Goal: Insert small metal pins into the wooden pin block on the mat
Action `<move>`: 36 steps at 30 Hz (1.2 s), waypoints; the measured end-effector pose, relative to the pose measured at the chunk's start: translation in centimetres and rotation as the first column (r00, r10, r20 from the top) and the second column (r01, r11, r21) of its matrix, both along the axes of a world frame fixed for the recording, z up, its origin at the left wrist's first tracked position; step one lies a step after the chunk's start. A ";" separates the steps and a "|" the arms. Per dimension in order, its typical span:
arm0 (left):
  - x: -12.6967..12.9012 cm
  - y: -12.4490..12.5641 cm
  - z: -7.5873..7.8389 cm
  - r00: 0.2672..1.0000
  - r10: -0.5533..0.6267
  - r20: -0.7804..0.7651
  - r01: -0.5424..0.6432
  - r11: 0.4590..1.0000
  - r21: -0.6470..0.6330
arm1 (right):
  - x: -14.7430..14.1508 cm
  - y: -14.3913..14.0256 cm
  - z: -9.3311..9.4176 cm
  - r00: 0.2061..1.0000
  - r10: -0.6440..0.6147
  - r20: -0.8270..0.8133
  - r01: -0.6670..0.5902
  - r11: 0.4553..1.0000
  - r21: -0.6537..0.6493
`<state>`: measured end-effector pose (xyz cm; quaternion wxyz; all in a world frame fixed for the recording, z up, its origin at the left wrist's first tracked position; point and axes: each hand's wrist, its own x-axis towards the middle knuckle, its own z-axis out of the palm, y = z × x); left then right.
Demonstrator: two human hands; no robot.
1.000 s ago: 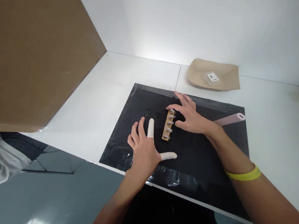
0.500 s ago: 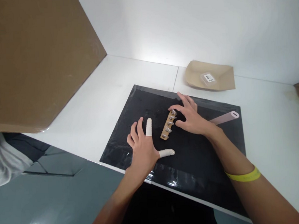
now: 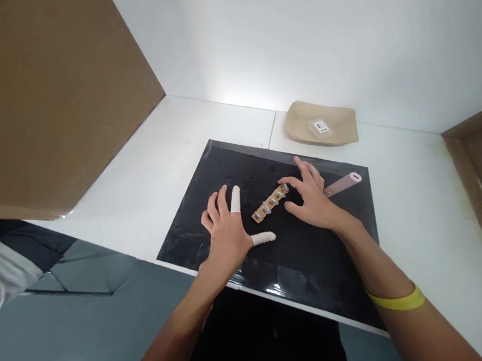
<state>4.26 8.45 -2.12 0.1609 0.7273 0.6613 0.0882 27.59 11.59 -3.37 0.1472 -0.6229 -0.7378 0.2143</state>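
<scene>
A small tan strip carrying several little metal parts lies on a black mat. My right hand rests on the mat with its fingers spread, the index fingertip touching the strip's far end. My left hand lies flat on the mat just left of the strip, not touching it. White finger cots cover its index finger and thumb. Neither hand holds anything.
A pink cylinder lies on the mat behind my right hand. A brown paper tray with a small labelled bag sits at the back of the white table. A big cardboard sheet leans at the left. A wooden frame stands at right.
The strip has turned from near upright to a slant, its far end swinging right under my right index finger. The view has drifted, so everything sits further left.
</scene>
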 end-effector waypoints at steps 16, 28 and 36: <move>0.2 -0.4 -0.5 0.998 -0.050 0.024 0.049 0.998 0.047 | -0.1 -2.5 -0.7 0.999 -0.037 -0.011 0.037 0.999 -0.003; -0.4 -0.9 -0.4 0.937 -0.123 0.328 0.114 0.992 0.046 | 0.9 -3.1 0.5 0.985 -0.069 -0.158 0.055 0.994 -0.091; 0.5 -3.9 -0.4 0.731 -0.029 0.682 -0.099 0.984 0.148 | 1.0 -4.5 0.6 0.949 -0.029 -0.314 0.022 0.999 -0.025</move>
